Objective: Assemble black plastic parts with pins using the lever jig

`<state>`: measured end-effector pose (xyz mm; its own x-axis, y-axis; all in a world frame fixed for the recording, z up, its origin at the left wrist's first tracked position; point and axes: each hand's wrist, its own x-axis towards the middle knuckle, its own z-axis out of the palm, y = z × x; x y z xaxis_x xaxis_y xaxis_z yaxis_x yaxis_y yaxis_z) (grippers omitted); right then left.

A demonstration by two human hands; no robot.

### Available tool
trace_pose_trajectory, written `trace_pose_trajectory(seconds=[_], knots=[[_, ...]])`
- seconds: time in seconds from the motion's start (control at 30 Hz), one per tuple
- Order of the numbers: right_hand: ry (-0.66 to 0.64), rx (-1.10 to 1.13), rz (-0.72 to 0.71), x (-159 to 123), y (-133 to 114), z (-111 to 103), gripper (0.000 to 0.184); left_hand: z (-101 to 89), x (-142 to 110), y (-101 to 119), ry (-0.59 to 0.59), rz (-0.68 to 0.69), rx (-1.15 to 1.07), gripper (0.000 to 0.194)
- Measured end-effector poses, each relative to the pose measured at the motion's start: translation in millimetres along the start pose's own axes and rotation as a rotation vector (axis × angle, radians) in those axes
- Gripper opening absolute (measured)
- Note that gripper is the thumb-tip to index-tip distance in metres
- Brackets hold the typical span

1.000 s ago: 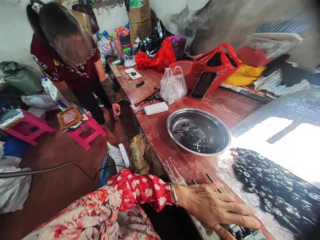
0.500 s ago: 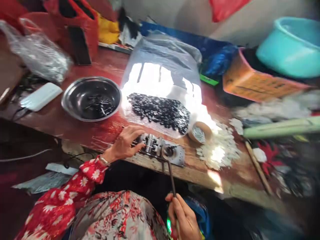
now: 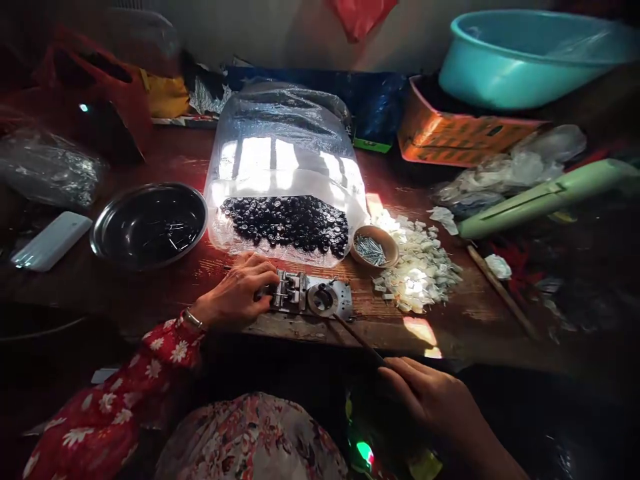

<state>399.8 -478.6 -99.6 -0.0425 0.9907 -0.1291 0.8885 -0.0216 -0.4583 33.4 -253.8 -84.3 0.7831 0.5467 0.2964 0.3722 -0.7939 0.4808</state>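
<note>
A small metal jig (image 3: 291,293) with a clamp-like block and a round ring (image 3: 323,300) lies at the table's front edge. My left hand (image 3: 236,292) is closed around the jig's left end, thumb and fingers curled at the clamp block. Whether a small part sits between those fingers is hidden. My right hand (image 3: 430,393), below the edge, grips a thin dark lever rod (image 3: 361,341) whose far end meets the jig beside the ring. Behind the jig, black round caps (image 3: 290,223) are heaped on a clear plastic bag (image 3: 285,120).
A steel bowl (image 3: 107,247) with thin metal pins stands left. Right of the bag are a small round bowl (image 3: 357,257) of screws or nails and a pile of whitish pieces (image 3: 430,260). Behind are an orange crate (image 3: 450,137), a turquoise basin (image 3: 500,73) and a green tube (image 3: 540,200).
The lever rod has swung to the right, and my right hand has moved right and slightly up with it. My left hand stays at the jig. The view has shifted.
</note>
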Motion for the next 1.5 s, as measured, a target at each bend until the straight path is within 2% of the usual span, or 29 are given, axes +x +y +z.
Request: trace_pose_trajectory(seconds=[0.13, 0.23, 0.3, 0.43, 0.53, 0.6, 0.67, 0.77, 0.8, 0.93, 1.03, 1.1, 1.17, 1.23, 1.3, 1.37, 1.43, 1.5], knots=[[0.099, -0.266, -0.078, 13, 23, -2, 0.043, -2.2, 4, 2, -0.026, 0.021, 0.006, 0.016], [0.294, -0.441, -0.091, 25, 37, 3, 0.044, 3.1, 6, 4, -0.015, 0.011, 0.013, 0.014], [0.398, -0.508, -0.158, 33, 48, 8, 0.041, 7.5, 6, 6, 0.008, 0.007, -0.003, 0.011], [0.47, -0.544, -0.224, 48, 64, 19, 0.043, 4.3, 5, 7, 0.108, -0.05, -0.038, 0.004], [0.525, -0.575, -0.221, 53, 59, 21, 0.046, -18.9, -8, 2, 0.318, -0.181, 0.086, 0.004], [0.537, -0.611, -0.229, 54, 51, 19, 0.047, -42.9, -25, -7, 0.499, -0.34, 0.282, 0.009], [0.544, -0.637, -0.231, 56, 42, 17, 0.048, -67.6, -44, -23, 0.572, -0.526, 0.48, 0.014], [0.576, -0.639, -0.213, 64, 34, 16, 0.051, -94.1, -70, -48, 0.366, -0.705, 0.648, 0.02], [0.579, -0.631, -0.204, 67, 33, 17, 0.051, -99.1, -77, -54, 0.33, -0.742, 0.678, 0.02], [0.585, -0.536, -0.226, 85, 26, 23, 0.045, -105.3, -94, -58, 0.313, -0.811, 0.714, 0.025], [0.599, -0.435, -0.263, 101, 18, 27, 0.039, -103.4, -92, -55, 0.396, -0.87, 0.726, 0.024], [0.594, -0.391, -0.283, 111, 11, 27, 0.035, -99.1, -86, -54, 0.482, -0.85, 0.73, 0.021], [0.6, -0.352, -0.305, 120, 3, 27, 0.032, -90.3, -74, -54, 0.555, -0.761, 0.724, 0.018], [0.6, -0.282, -0.3, 127, -7, 26, 0.029, -75.8, -57, -52, 0.574, -0.632, 0.673, 0.015], [0.587, -0.18, -0.284, 136, -20, 23, 0.027, -57.1, -37, -50, 0.514, -0.518, 0.547, 0.013], [0.564, -0.081, -0.299, 148, -37, 21, 0.025, -37.5, -13, -48, 0.378, -0.478, 0.416, 0.014], [0.528, -0.017, -0.331, 164, -58, 17, 0.024, -20.4, 9, -49, 0.229, -0.515, 0.382, 0.016], [0.438, 0.003, -0.324, 186, -81, 14, 0.022, -7.8, 28, -51, 0.109, -0.61, 0.397, 0.018]])
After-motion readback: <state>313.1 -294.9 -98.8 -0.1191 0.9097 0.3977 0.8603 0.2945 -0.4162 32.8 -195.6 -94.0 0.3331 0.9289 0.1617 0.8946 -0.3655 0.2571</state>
